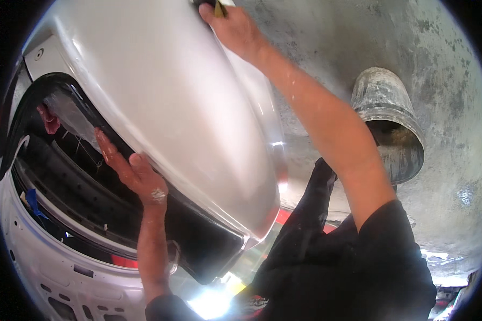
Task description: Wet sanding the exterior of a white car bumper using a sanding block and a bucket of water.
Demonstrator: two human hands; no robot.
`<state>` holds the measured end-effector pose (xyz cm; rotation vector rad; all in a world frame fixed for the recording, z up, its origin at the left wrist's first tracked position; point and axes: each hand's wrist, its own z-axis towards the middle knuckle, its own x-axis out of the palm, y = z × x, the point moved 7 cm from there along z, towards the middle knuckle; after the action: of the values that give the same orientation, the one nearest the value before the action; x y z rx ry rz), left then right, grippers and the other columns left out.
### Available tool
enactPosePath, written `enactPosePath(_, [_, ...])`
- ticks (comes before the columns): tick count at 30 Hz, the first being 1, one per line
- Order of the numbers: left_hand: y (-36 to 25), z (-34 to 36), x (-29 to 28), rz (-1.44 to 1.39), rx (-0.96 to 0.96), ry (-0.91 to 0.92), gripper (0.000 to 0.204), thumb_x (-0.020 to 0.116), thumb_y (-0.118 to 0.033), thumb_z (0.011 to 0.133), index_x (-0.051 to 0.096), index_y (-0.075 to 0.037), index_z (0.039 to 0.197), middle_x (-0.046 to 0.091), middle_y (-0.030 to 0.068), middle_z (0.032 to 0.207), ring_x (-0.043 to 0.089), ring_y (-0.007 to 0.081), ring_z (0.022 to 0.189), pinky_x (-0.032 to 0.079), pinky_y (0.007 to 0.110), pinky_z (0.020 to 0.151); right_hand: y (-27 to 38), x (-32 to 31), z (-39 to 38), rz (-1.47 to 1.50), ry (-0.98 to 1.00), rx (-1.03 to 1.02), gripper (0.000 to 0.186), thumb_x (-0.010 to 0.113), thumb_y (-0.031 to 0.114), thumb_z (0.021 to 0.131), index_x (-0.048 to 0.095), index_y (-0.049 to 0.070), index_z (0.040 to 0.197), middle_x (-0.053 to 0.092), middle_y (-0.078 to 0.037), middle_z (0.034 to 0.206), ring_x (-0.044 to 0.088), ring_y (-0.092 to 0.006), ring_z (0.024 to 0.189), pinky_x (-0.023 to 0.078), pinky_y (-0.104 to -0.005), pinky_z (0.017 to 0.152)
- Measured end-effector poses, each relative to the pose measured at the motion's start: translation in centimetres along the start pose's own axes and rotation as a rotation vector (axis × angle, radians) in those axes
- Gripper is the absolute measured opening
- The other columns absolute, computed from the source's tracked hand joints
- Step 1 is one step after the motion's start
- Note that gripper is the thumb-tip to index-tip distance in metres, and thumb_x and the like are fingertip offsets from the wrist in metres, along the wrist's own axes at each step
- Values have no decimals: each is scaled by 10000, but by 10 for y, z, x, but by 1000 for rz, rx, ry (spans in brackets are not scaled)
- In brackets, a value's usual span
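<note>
A glossy white car body panel [160, 69] fills the upper middle of the view, with a black-trimmed opening [69, 80] along its left side. My left hand [131, 168] lies against the black trim at that opening, fingers stretched out and holding nothing; whitish residue marks its wrist. At the top edge, my right hand [233, 29] is closed around a small dark and yellow piece [218, 8] at the panel's far right edge. Most of that piece is cut off by the frame, so its exact kind is hidden.
A dirty, pale bucket [383, 96] lies tipped on the stained concrete floor [444, 80] at right. Within the opening are a pinkish-red item [49, 120], clear plastic sheeting [72, 109] and blue tape [33, 202]. A pale metal panel with cut-outs [91, 291] stands at lower left.
</note>
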<state>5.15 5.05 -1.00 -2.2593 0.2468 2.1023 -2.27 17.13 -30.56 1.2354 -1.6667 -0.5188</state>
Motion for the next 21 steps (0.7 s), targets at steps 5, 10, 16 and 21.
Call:
enactPosePath(5, [4, -7, 13, -53, -16, -16, 718, 345, -535, 1133, 277, -62, 1669, 310, 193, 1691, 245, 340, 1591, 202, 523, 1290, -102, 1, -119, 42, -81, -311, 422, 599, 231, 1055, 593, 76, 1447, 601, -154, 1485, 568, -392, 1381, 471, -442, 1148])
enactPosePath(10, [8, -11, 4, 1, -68, -54, 732, 368, -549, 1126, 315, -48, 1657, 341, 212, 1665, 323, 339, 1549, 248, 476, 1268, -176, 4, -239, -477, 39, -470, 596, 666, 7, 910, 544, -10, 1493, 479, -203, 1606, 419, -411, 1512, 378, -477, 1248])
enactPosePath(16, [17, -15, 16, -178, -112, -33, 771, 368, -594, 1113, 336, -37, 1646, 359, 211, 1645, 364, 325, 1523, 279, 479, 1253, -140, 3, -136, -712, -99, -711, 635, 664, 46, 877, 526, -29, 1493, 441, -209, 1628, 402, -417, 1514, 383, -486, 1236])
enactPosePath(21, [13, -16, 13, -88, -69, -44, 754, 382, -574, 1117, 338, -36, 1644, 342, 194, 1661, 375, 316, 1516, 306, 473, 1241, -149, 12, -156, -686, -171, -682, 598, 651, 109, 939, 515, -37, 1503, 442, -221, 1620, 399, -424, 1507, 384, -504, 1230])
